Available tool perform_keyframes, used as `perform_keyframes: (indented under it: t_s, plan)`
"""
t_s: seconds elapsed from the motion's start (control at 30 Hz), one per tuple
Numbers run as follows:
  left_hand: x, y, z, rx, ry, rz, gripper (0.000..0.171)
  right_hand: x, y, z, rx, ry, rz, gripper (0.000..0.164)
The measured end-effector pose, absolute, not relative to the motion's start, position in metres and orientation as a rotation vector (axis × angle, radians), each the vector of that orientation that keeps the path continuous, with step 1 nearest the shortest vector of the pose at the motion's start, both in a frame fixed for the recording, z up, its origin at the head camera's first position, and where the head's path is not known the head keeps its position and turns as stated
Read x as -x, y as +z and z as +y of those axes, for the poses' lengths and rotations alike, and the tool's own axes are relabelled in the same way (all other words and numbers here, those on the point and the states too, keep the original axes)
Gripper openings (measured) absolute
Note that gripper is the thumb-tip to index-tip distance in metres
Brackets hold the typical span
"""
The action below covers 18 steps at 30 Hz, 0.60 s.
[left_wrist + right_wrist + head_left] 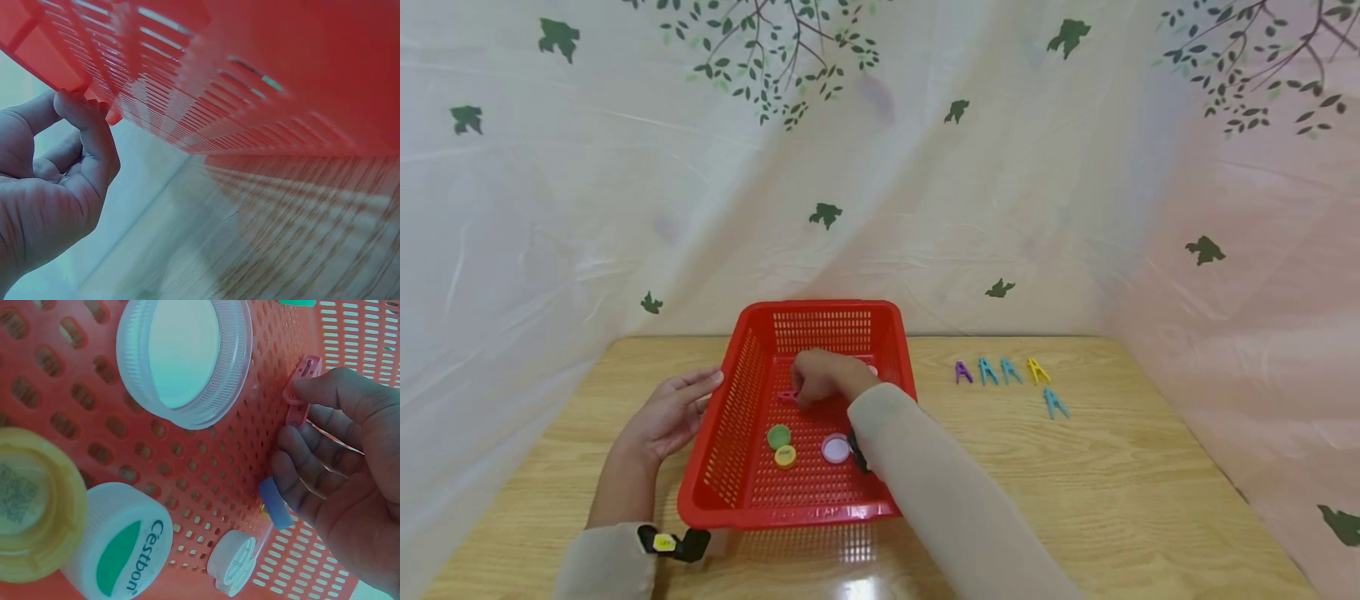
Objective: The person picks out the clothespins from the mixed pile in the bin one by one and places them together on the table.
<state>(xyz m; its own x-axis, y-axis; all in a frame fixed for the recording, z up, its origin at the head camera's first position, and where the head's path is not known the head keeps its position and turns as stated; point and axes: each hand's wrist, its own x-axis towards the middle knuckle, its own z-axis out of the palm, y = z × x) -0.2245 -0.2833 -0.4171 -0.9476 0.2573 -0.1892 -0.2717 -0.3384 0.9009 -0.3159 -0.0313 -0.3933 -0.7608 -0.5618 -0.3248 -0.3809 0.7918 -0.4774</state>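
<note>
A red plastic basket point(805, 513) with slotted walls stands on the wooden table. At its left side, my left hand point(666, 412) grips the rim, thumb and fingertips meeting the edge in the left wrist view. My right hand point(826, 377) reaches down inside the basket. In the right wrist view it pinches a pink clothespin point(304, 387) between thumb and fingers, low over the perforated floor. Close below those fingers is a blue cap point(275, 503). A green cap point(778, 436), a yellow cap point(785, 457) and a larger pale pink-rimmed cap point(836, 448) lie nearer the front.
Right of the basket, several clothespins lie on the table: a purple one point(963, 372), a yellow one point(1038, 371) and blue ones point(1056, 403). White caps point(231, 559) also lie in the basket. A pale curtain point(925, 250) with printed leaves hangs behind the table.
</note>
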Motion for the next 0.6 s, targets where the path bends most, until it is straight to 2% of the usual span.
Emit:
perform_keyframes:
  t_s: [0.37,0.6]
  plan:
    - [0.225,-0.418,-0.285,0.019,2.339,1.566,0.021,0.314,-0.381,-0.037,0.682,-0.592,2.548,0.017]
    - [0.225,-0.417,-0.284,0.012,2.343,1.549,0.021,0.313,-0.364,-0.040,0.794,-0.510,2.619,0.014]
